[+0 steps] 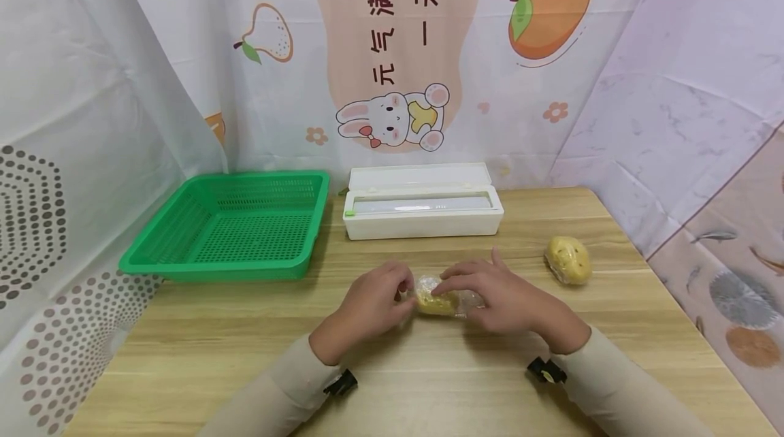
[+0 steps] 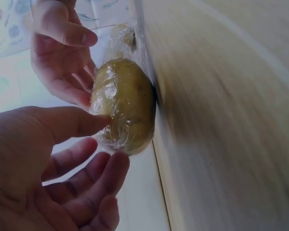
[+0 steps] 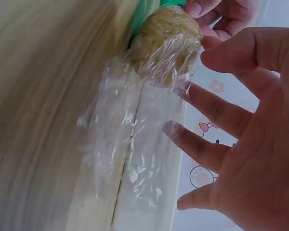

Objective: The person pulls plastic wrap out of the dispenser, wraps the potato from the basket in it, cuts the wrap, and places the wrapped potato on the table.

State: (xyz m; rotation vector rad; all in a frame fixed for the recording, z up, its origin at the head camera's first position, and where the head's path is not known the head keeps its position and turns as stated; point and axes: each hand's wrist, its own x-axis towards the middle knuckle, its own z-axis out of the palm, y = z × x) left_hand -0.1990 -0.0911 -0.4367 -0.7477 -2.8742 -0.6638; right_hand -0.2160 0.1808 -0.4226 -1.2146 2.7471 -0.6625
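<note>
A potato wrapped in clear cling film lies on the table between my two hands. My left hand holds its near end, the thumb pressed on the film and curled fingertips at the end of the potato in the left wrist view. Over the other end, my right hand has its fingers spread, with fingertips touching the film. A loose flap of cling film trails from the potato in the right wrist view. Farther right sits a second potato, also with film around it.
A green plastic basket stands at the back left of the wooden table. Behind my hands is a white cling film dispenser box with its lid raised. A printed cloth hangs along the back edge.
</note>
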